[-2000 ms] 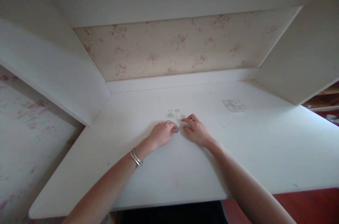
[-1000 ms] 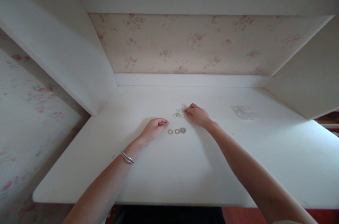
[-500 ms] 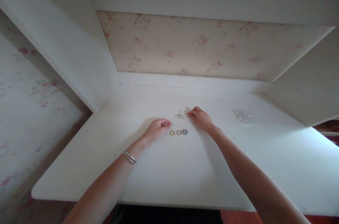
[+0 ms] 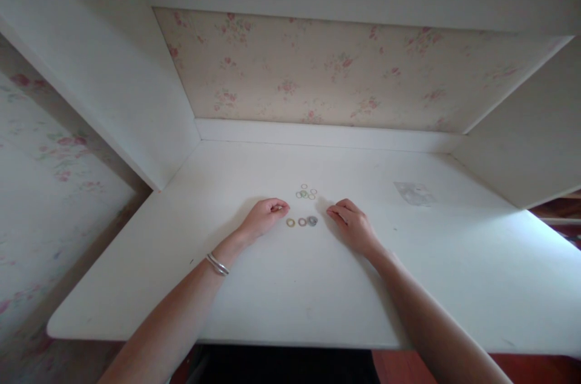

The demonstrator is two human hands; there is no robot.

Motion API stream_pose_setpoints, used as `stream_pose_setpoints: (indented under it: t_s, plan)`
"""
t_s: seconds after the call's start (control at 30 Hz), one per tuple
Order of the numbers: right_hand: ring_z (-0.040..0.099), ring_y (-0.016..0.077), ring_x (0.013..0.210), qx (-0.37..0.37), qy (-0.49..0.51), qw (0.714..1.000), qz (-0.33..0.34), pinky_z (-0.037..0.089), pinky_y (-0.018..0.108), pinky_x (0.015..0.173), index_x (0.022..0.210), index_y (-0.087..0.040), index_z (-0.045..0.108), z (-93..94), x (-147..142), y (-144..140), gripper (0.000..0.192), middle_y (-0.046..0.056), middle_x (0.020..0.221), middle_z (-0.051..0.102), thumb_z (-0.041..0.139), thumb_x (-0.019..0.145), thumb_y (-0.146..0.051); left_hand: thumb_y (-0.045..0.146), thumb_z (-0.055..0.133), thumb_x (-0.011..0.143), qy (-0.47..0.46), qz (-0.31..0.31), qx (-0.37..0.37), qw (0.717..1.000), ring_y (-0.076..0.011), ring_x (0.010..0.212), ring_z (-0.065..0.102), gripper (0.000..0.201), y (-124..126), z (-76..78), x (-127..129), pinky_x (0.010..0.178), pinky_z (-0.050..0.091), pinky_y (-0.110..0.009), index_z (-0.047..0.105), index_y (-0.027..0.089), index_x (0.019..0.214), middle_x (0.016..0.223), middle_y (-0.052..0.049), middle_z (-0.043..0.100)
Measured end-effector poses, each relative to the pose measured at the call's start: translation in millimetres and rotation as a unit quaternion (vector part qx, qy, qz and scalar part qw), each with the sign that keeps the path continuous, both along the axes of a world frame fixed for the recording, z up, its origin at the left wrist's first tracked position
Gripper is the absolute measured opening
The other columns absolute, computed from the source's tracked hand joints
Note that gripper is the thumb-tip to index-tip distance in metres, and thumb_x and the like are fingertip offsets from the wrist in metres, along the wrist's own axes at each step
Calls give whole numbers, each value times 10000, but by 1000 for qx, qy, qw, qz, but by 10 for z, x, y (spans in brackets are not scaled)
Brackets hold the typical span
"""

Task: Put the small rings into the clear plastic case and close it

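Three small rings (image 4: 301,222) are lying in a short row on the white counter (image 4: 281,293), right between the two hands; the rightmost one is looking greyer than the other two. Just behind the row, a loose cluster of thinner rings (image 4: 305,192) is sitting a little farther back on the counter. The left hand (image 4: 265,215) is resting near the row's left end, fingers curled in with the fingertips pinched together; whether it is gripping anything, I cannot tell. The right hand (image 4: 351,223) is resting on the other side, near the grey ring, fingers bent loosely and holding nothing. A silver bracelet (image 4: 216,264) is sitting on the left wrist. Well off to the right, a clear plastic packet (image 4: 414,193) is lying flat. Floral wallpaper (image 4: 318,75) is backing the alcove.
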State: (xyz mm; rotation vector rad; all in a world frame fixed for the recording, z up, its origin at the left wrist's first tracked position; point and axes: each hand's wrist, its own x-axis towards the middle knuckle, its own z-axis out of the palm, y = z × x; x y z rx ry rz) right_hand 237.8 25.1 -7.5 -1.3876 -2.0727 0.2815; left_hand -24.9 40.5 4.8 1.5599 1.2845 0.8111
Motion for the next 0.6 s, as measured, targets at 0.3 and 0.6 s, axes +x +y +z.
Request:
stream_pose_setpoints:
  t_s: [0.3,0.6]
  plan:
    - [577,153,824,8,-21,999,24,447,270,745,960,-236,670,57,-58,-141,315,64,932,610,371,938,-332,440,555,785,2,-1,13,1000,-170,820,603,339,2,-14,-6,734,435,-269,666,162,943,898,-46,688]
    - [542,147,797,47,-104,990,84,358,290,758,1005,-245,668,78,-454,-210,288,58,879,597,393,943,-302,436,551,785,20,2,9,1000,-158,763,594,334,4,4,10,677,432,-251,663,166,946,869,-38,686]
